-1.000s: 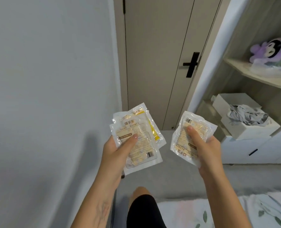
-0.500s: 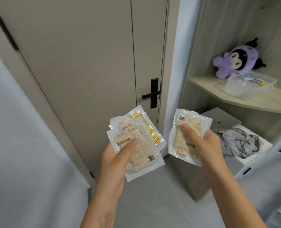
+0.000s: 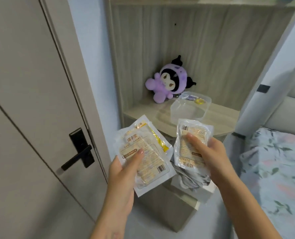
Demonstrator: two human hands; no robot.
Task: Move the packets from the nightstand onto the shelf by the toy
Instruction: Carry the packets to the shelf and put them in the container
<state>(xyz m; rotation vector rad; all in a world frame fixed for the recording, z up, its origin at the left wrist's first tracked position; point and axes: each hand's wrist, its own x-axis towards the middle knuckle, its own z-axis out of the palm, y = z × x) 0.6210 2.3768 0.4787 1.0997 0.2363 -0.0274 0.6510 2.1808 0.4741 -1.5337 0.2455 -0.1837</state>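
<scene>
Head view: hand-warmer packets carried up to the shelf, not yet set down.

The left hand pinches a stack of packets, thumb on top; the right hand grips one packet the same way. Both are held just short of the wooden shelf, long axes pointing roughly up and away toward it. The plush toy sits at the shelf's back, ahead of the hands. The right hand looks nearer the shelf's front edge. A clear plastic container beside the toy holds a few small items, too blurred to name.
</scene>
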